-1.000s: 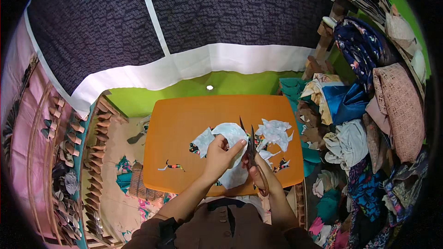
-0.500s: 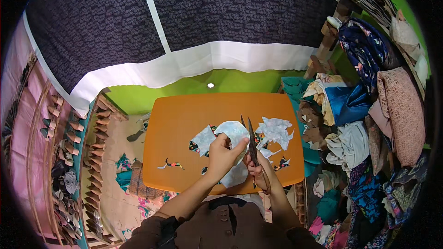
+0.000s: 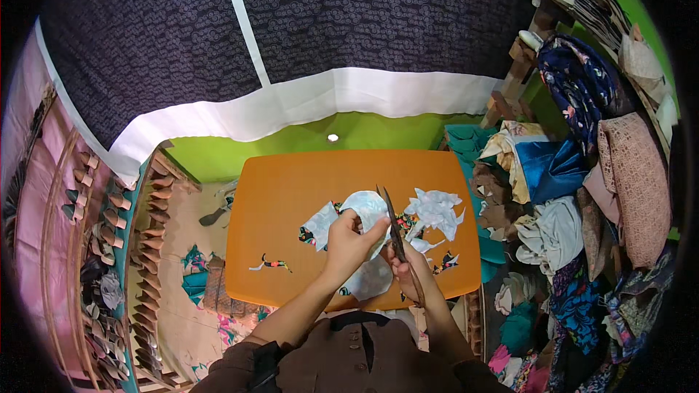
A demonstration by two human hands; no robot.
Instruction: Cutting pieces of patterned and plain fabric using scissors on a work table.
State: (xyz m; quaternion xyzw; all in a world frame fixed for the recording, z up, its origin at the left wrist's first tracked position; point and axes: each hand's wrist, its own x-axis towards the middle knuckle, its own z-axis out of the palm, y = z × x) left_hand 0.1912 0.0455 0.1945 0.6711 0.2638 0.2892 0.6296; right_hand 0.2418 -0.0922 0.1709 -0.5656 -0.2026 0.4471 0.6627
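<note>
My left hand [image 3: 348, 242] pinches a pale, rounded piece of fabric [image 3: 366, 206] above the table, thumb on its right side. In my right hand [image 3: 409, 268] is a pair of dark metal scissors [image 3: 396, 236], pointing away from me. Their blades lie along the fabric's right edge, with a narrow gap between the tips. Whether the edge sits between the blades, I cannot tell. Another pale piece [image 3: 373, 281] lies below my hands. To the left is a pale piece with dark floral parts [image 3: 318, 224]; to the right is a crumpled pale heap [image 3: 439, 211].
Small dark floral scraps [image 3: 274, 263] lie on the orange table [image 3: 291, 182]. Racks of shoe lasts [image 3: 151, 255] stand at the left. Piled fabrics [image 3: 553, 225] crowd the right side. A dark patterned curtain [image 3: 378, 22] hangs beyond the table.
The scissors have shifted slightly left against the fabric's edge, and their blade tips are closer together. My left hand keeps its pinch, a touch farther left.
</note>
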